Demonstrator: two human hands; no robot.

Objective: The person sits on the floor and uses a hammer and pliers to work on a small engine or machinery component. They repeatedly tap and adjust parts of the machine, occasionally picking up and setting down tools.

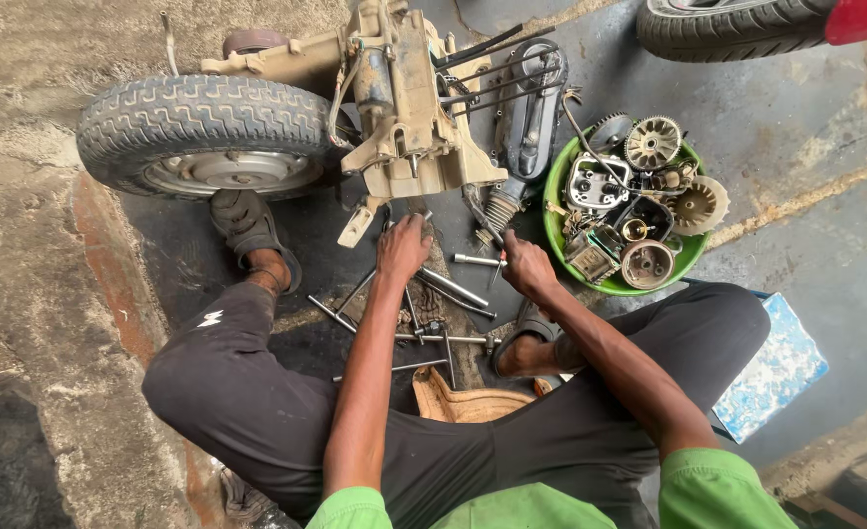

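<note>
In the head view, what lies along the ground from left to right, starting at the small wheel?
Small wheel with tyre → tan engine casing → green bowl of engine parts → blue-and-white patterned block.

Daylight soft, even, no hard glare. Shadow pools under my legs and beneath engine (404,108). Floor (825,206) brighter at right. Centre sharp; my shirt at bottom edge soft. Wide lens bends tyre (203,132) and corners.

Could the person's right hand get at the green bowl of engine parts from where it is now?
Probably yes: the right hand sits just beside the green bowl, with only bare floor between them and nothing covering its near rim.
</note>
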